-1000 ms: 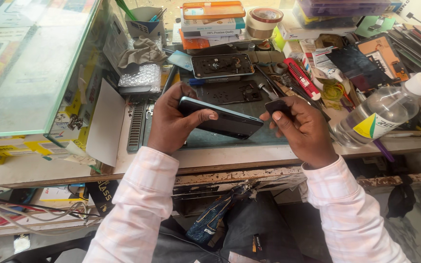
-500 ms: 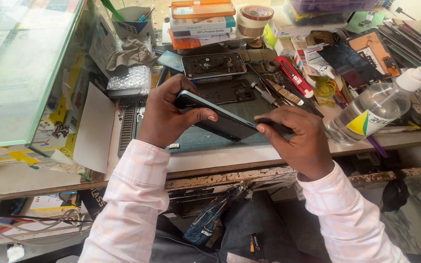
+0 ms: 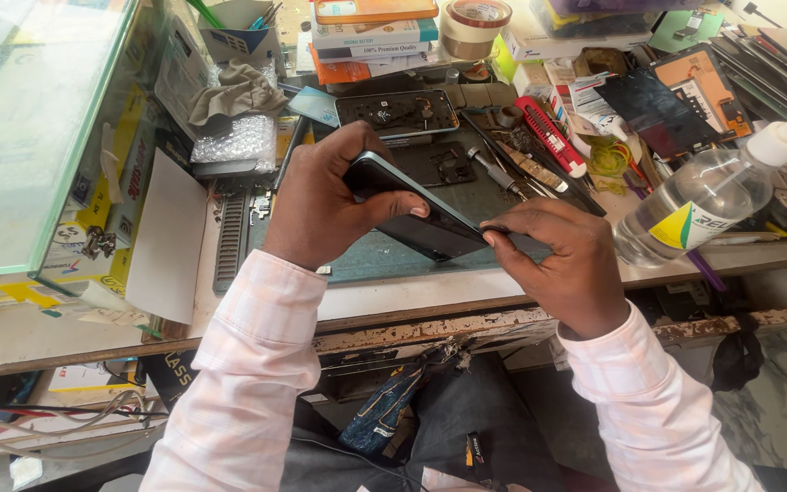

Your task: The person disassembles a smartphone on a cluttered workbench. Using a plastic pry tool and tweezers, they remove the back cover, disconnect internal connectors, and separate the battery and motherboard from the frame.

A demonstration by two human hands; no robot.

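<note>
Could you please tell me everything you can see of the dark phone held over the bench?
The phone is a thin, flat, dark slab with rounded corners and a lighter edge band; its glossy face looks like glass. It is tilted, upper end at the left, lifted above the work mat. The left hand grips its upper part, thumb across the face. The right hand pinches the lower end, which its fingers hide.

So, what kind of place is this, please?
Most likely a phone repair bench. The left hand holds a dark smartphone while the right hand works at its edge; an opened phone body, a screwdriver and a clear spray bottle lie nearby.
</note>
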